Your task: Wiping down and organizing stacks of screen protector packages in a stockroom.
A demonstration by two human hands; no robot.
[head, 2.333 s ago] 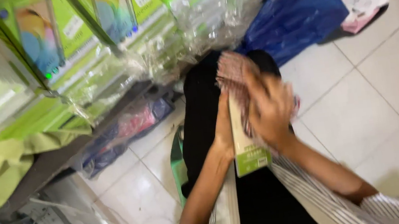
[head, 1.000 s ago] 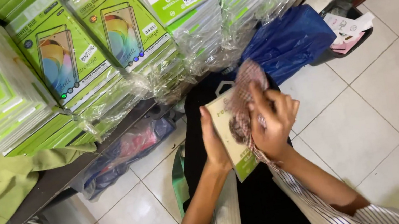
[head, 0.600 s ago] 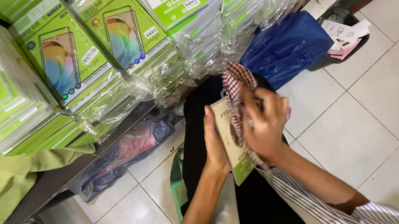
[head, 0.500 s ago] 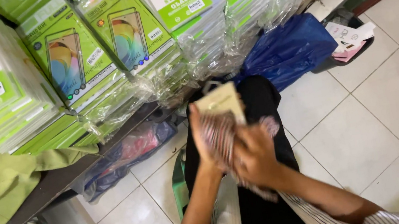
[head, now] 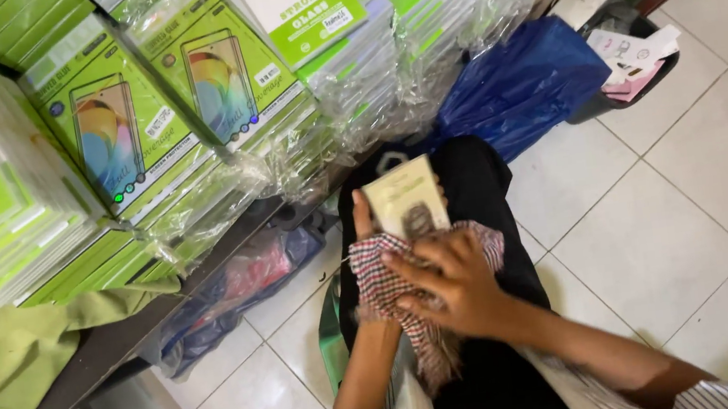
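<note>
The left hand (head: 368, 232) grips a flat cream packet (head: 402, 197) upright over the lap; the right hand (head: 449, 282), fingers spread, presses a checked cloth (head: 393, 285) against the packet's lower edge; white floor tiles (head: 665, 212) lie below; stacked green boxes (head: 138, 122) crowd the dark shelf (head: 111, 346) edge, a blue bag (head: 526, 85) beside them.

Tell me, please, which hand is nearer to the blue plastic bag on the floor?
Right. The right hand presses the checked cloth on the bag's side; the left hand, holding the flat pale packet, sits farther left.
</note>
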